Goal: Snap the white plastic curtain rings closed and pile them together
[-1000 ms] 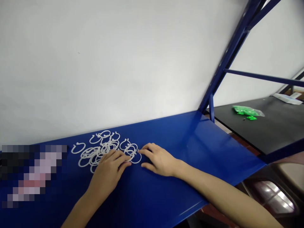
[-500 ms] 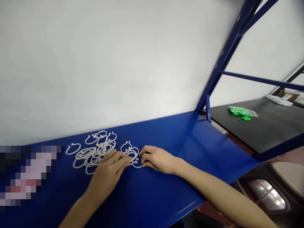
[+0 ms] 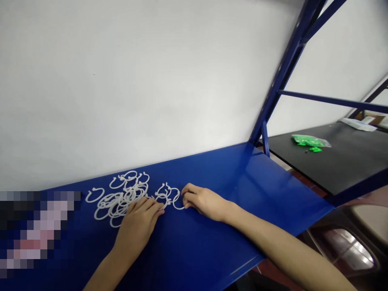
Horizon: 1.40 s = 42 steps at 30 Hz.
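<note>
Right hand (image 3: 206, 202) lies low on the blue shelf (image 3: 242, 178), fingers curled in, thumb and index tip closed on the rim of one open ring (image 3: 177, 203) at the right edge of the group. The pinch looks real, but the contact is small in frame. Left hand (image 3: 136, 230) is palm down, fingers nearly straight, with the tips resting on the loose rings (image 3: 121, 198). It presses rather than grips, nothing enclosed.

The rings are white, thin, C-shaped with a gap and small knobbed ends. They are heaped and overlapping near the back of the shelf, close to the white wall (image 3: 151, 81), and one lone ring (image 3: 94, 195) lies apart to the left. The open ring sits flat on the shelf, touching its neighbours.

Handling, judged: very light, thin plastic, probably springy rather than brittle. They likely slide easily on the glossy painted metal, and the hooked ends snag each other, so lifting one may drag others along. Best hold is a two-finger pinch on the plain arc opposite the gap, with the other hand holding the heap down.

Off to the right, well apart, a green bag (image 3: 309, 140) and a flat white packet (image 3: 357, 124) lie on a black shelf (image 3: 333, 169), past the blue upright (image 3: 281, 76).
</note>
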### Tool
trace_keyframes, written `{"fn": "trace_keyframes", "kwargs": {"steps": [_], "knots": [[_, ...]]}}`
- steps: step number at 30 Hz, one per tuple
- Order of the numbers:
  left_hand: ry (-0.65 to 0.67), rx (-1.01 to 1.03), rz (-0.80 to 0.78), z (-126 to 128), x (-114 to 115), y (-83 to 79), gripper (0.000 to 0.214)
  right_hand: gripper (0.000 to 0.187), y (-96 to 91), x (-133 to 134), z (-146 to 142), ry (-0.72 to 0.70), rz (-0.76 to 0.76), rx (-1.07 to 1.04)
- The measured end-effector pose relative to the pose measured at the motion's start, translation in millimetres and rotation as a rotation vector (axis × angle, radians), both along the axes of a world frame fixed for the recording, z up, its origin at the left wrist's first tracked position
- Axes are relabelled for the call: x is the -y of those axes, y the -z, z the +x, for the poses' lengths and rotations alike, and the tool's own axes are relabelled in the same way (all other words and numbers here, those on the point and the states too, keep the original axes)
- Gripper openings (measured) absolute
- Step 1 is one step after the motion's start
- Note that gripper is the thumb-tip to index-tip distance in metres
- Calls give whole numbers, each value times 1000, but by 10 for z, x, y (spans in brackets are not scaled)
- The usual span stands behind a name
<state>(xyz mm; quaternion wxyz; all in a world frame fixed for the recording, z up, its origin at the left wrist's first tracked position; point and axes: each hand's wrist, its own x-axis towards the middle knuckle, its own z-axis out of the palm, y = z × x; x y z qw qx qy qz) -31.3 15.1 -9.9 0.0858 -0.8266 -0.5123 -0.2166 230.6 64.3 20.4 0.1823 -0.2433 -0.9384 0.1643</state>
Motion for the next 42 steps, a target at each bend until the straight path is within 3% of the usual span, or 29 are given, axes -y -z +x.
{"fn": "trace_keyframes", "kwargs": {"steps": [7, 15, 19, 24, 31, 37, 42], "knots": [[16, 15, 63, -19, 43, -109, 20, 22, -29, 25, -17, 90, -4, -91], [281, 112, 12, 170, 74, -114, 30, 17, -71, 31, -41, 87, 68, -141], [332, 83, -58, 241, 105, -89, 40, 13, -79, 55, -51, 133, 81, -144], [286, 82, -111, 264, 147, -126, 42, 23, -48, 47, -42, 120, 81, -115], [191, 149, -98, 244, 141, -208, 9, 21, -44, 66, -51, 37, 96, -49], [121, 181, -130, 255, 139, -131, 7, 24, -58, 107, -72, -72, 152, -3], [105, 168, -96, 254, 141, -127, 18, 27, -28, 114, -89, -103, 174, -4]]}}
